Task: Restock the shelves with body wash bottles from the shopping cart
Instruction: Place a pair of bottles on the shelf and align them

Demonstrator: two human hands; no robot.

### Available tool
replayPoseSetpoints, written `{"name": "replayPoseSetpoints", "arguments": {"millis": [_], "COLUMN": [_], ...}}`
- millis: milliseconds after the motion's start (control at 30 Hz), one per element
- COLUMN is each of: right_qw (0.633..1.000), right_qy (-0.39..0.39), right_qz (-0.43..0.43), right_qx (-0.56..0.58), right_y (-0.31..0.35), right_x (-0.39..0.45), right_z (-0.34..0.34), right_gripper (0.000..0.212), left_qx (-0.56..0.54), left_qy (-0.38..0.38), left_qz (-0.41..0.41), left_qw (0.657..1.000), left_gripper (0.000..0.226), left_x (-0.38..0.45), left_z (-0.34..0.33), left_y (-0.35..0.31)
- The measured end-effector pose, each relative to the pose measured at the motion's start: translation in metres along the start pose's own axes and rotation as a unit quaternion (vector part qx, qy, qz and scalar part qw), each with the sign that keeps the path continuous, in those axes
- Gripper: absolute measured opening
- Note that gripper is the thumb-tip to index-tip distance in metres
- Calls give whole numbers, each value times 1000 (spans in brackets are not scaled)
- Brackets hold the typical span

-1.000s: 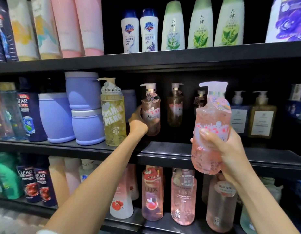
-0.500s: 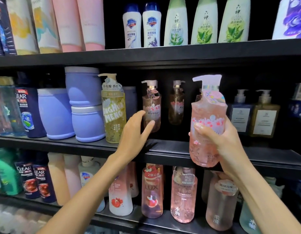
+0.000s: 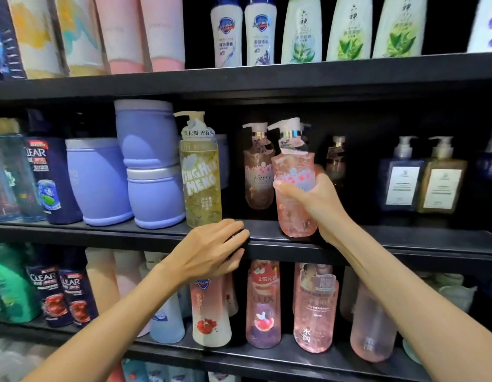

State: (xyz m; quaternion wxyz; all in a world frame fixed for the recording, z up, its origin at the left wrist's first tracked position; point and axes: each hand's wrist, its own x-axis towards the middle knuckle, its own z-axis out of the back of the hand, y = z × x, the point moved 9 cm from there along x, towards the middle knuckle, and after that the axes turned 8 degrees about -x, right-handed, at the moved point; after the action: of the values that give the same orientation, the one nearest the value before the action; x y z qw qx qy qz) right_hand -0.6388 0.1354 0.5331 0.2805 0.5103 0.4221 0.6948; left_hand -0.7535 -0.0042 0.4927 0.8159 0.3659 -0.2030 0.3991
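My right hand [image 3: 316, 201] has its grip curled round the middle of the pink pump bottle [image 3: 294, 188], thumb across the flowered label at the front and fingers wrapped behind, so the grip is closed tight on it. The bottle stands nearly upright with its base at the front lip of the middle shelf [image 3: 377, 244]; whether the base is fully set down I cannot tell. Its white pump head points to nine o'clock. Just beside it, at nine o'clock, stands the brownish Kustie bottle [image 3: 257, 180], and a darker bottle [image 3: 336, 161] shows behind my fingers at three o'clock. My left hand [image 3: 211, 252] rests flat on the front edge of the same shelf, its grip loose, fingers straight and spread over the lip, holding nothing. At twelve o'clock from that hand the yellow-green pump bottle [image 3: 202, 180] stands on the shelf, and at nine o'clock from it are the stacked lavender tubs [image 3: 151, 164] and one more lavender tub [image 3: 97, 180]. Well apart at three o'clock on this shelf stand a blue pump bottle [image 3: 402, 183] and a gold one [image 3: 443, 183], side by side. The shelf below carries pink bottles [image 3: 315, 307] under my right forearm, and the top shelf [image 3: 294, 75] holds white and green bottles [image 3: 301, 28].
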Motion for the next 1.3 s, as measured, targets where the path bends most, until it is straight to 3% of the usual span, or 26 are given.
{"name": "replayPoseSetpoints", "arguments": {"millis": [300, 500, 800, 967, 1167, 1300], "right_qw": [998, 997, 993, 986, 957, 949], "right_qy": [10, -26, -47, -35, -46, -62], "right_qz": [5, 23, 16, 37, 12, 2], "right_qx": [-68, -63, -108, -158, -288, -310], "right_y": [6, 4, 2, 8, 9, 7], "right_x": [-3, -10, -6, -2, 18, 27], "right_z": [-5, 9, 14, -17, -43, -46], "right_gripper": [34, 66, 68, 78, 59, 58], "left_qx": [-34, -20, -29, -36, -35, -35], "left_qy": [-14, -31, -50, -51, -53, -58], "left_qz": [6, -28, -5, 2, -4, -4], "left_qw": [999, 999, 998, 998, 998, 998], "left_gripper": [24, 25, 24, 24, 24, 24], "left_x": [-2, -5, -8, -8, -9, -10], "left_z": [0, 1, -1, -2, -2, -2], "left_y": [3, 0, 6, 8, 8, 8]}}
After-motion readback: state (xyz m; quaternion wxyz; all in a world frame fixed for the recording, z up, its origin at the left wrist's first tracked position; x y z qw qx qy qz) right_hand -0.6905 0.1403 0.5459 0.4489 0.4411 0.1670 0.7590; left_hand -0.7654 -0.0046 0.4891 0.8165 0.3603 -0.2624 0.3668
